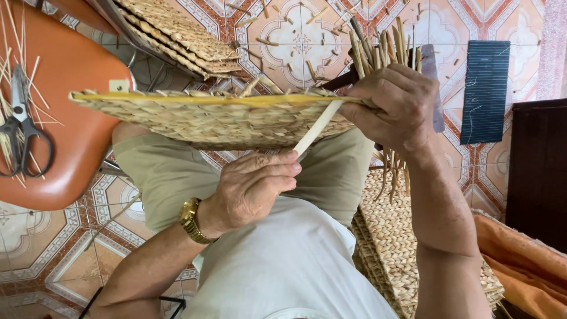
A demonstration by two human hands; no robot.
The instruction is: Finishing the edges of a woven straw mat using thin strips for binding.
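- Left hand [251,189] pinching pale strip [318,127], slanting up toward right hand [396,109].
- Right hand clamped on woven mat [218,121], long axis running sideways between both hands.

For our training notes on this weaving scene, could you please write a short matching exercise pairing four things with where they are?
Things:
1. scissors
2. wristwatch
3. pale flat strip
4. dark ribbed mat

Places:
A. on the tiled floor
B. pinched by the left hand
C. on the orange chair seat
D. on the left wrist

Pairs: 1-C, 2-D, 3-B, 4-A
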